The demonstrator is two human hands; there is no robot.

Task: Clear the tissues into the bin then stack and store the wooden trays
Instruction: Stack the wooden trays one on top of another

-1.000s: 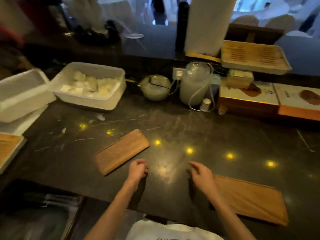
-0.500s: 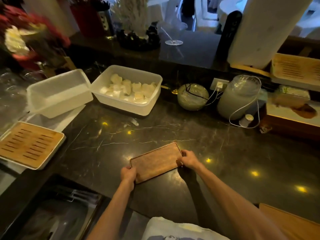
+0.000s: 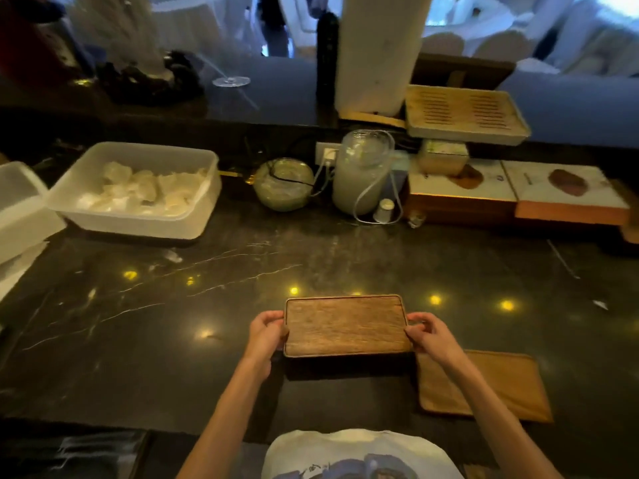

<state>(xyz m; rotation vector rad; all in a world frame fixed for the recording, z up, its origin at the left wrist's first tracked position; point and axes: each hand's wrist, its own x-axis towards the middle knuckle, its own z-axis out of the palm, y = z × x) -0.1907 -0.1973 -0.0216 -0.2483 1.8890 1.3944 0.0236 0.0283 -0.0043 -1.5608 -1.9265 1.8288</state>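
A dark wooden tray is held level just above the black marble counter, casting a shadow beneath it. My left hand grips its left short edge and my right hand grips its right short edge. A second, lighter wooden tray lies flat on the counter to the lower right, partly under my right forearm. A white plastic tub at the back left holds crumpled tissues. A small white scrap lies on the counter in front of the tub.
An empty white tub stands at the far left. At the back are a round glass bowl, a tall jar with cables, boxed items and a slatted tray on the raised ledge. A dark opening lies below the counter's front left edge.
Both hands went from empty to gripping the dark tray's ends, turned it square to me and lifted it off the counter toward the right. The view swung back right, showing the lighter tray again.
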